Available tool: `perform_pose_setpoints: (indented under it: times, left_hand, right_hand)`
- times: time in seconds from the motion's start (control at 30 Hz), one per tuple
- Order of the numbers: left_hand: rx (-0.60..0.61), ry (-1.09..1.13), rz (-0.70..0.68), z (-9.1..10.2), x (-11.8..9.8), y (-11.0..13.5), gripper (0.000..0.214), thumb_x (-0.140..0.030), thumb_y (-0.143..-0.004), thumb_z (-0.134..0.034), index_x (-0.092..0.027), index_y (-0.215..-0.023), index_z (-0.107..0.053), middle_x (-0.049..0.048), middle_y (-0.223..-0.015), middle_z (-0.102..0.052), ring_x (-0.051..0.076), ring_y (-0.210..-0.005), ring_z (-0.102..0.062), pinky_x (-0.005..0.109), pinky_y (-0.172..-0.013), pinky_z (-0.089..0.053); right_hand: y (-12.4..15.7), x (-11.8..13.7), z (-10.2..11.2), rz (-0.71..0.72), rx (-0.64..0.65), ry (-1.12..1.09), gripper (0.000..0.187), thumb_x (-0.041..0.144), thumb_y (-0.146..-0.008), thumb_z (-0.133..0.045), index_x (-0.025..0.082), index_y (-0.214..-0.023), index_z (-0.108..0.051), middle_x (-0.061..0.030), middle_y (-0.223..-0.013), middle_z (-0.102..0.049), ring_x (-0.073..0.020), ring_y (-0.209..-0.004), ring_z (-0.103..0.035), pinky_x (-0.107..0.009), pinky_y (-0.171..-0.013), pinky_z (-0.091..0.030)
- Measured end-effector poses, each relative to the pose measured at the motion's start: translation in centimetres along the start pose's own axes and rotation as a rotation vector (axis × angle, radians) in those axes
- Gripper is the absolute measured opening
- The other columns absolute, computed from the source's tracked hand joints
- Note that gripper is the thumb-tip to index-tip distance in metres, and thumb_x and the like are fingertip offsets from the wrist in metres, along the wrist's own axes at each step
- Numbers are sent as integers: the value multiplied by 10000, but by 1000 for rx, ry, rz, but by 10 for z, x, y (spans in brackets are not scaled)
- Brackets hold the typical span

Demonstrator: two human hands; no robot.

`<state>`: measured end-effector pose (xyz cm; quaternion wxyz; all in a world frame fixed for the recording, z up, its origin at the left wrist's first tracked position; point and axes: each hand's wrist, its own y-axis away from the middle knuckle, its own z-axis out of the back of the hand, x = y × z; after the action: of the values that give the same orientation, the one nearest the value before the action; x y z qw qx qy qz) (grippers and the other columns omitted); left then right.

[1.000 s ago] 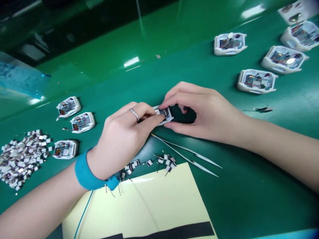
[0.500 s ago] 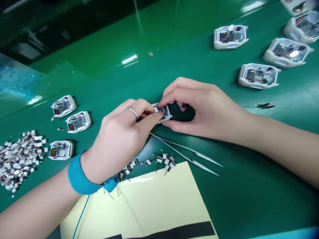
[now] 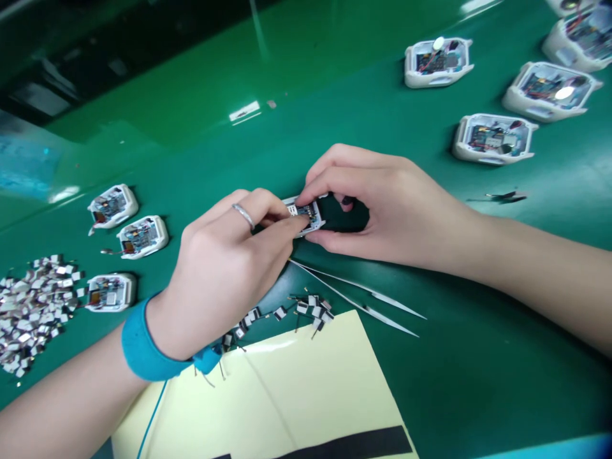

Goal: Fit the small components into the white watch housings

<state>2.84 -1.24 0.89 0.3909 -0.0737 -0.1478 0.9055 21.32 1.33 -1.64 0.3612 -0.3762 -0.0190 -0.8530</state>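
While the left hand (image 3: 222,258) and right hand (image 3: 389,197) pinch a small casing (image 3: 319,221) between them over the counter (image 3: 478,363), its circuitry (image 3: 312,212) lies exposed, so work on it seems unfinished, with open casings (image 3: 492,152) on either side.

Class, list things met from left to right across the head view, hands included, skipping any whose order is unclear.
Pile of small parts, blue wristband, left hand, open white casing, right hand, small dark piece.

Glossy green bench (image 3: 478,382) bears three open white casings (image 3: 142,236) with circuit boards, beside heaped small whitish blocks (image 3: 38,309); four similar casings (image 3: 495,140) at right; V-shaped silver tweezers (image 3: 377,315); black-and-white wired components (image 3: 314,307); flat pale-yellow sheet (image 3: 296,389).
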Motion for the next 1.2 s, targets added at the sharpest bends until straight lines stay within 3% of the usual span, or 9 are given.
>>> perform_pose_setpoints:
  times: [0.5, 0.6, 0.7, 0.8, 0.9, 1.03, 1.2]
  left_hand:
    - [-17, -37, -6, -3, -1, 0, 118, -138, -813, -528, -176, -843, -636, 19, -769, -624, 124, -658, -541, 231, -557, -461]
    - [-17, -33, -4, -2, -1, 0, 113, -140, -807, -535, -170, -819, -643, 20, -741, -619, 131, -642, -543, 235, -528, -446]
    - [6, -14, -7, -2, -1, 0, 135, -140, -815, -515, -178, -831, -643, 23, -756, -614, 144, -659, -546, 247, -542, -452]
    - [28, -1, -15, -2, 0, 2, 153, -153, -831, -494, -173, -822, -645, 34, -753, -609, 154, -660, -539, 264, -566, -465]
    - [48, -7, -25, -2, 1, 3, 185, -174, -850, -466, -156, -830, -649, 56, -750, -599, 169, -678, -546, 282, -585, -481]
    - [71, 5, -40, -2, 2, 5, 189, -144, -844, -465, -126, -816, -651, 74, -739, -591, 180, -701, -555, 282, -602, -497]
    - [38, 28, -55, -3, 4, 5, 189, -87, -822, -467, -102, -789, -653, 87, -723, -594, 190, -712, -558, 286, -619, -507]
  right_hand:
    - [1, -1, 2, 17, 33, 22, 232, 200, -743, -613, 138, -959, -557, -53, -934, -524, -121, -753, -499, -252, -631, -435]
    - [3, -3, 5, 15, 6, -20, 200, 226, -849, -467, 121, -1017, -496, -85, -986, -500, -138, -816, -497, -280, -699, -454]
    - [5, -7, 9, -17, -58, -66, 193, 160, -894, -332, 127, -937, -516, -85, -1001, -493, -152, -910, -495, -313, -804, -447]
    - [8, -10, 14, -7, -96, 70, 210, 190, -880, -406, 154, -990, -581, -78, -961, -468, -179, -937, -478, -339, -815, -435]
    - [10, -5, 18, 17, -167, 164, 230, 192, -843, -513, 160, -1052, -603, -61, -822, -518, -140, -745, -508, -274, -648, -452]
    - [10, 11, 15, 57, -347, 52, 80, 162, -740, -654, 160, -819, -641, -21, -744, -645, -94, -645, -576, -205, -578, -477]
    - [7, 24, 1, -11, -382, 24, 137, 117, -681, -696, 198, -727, -595, 26, -736, -670, -118, -662, -626, -221, -608, -526]
